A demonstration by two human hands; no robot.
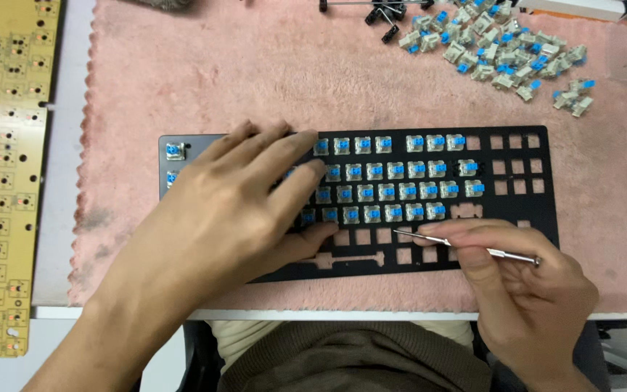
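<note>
A black keyboard plate (517, 210) lies on a pink mat, its left and middle rows filled with beige switches with blue stems (386, 192). My left hand (234, 203) lies flat on the plate's left half, fingers spread over the switches, covering many of them. My right hand (524, 287) is at the plate's lower right edge and grips a thin metal tool (466, 247) whose tip points left over the empty square holes of the bottom rows.
A pile of loose beige and blue switches (498, 47) sits at the mat's (255, 65) far right. Several small black parts (386, 18) lie at the top middle. A yellow circuit board (5, 174) lies along the left edge. The table edge runs just below the mat.
</note>
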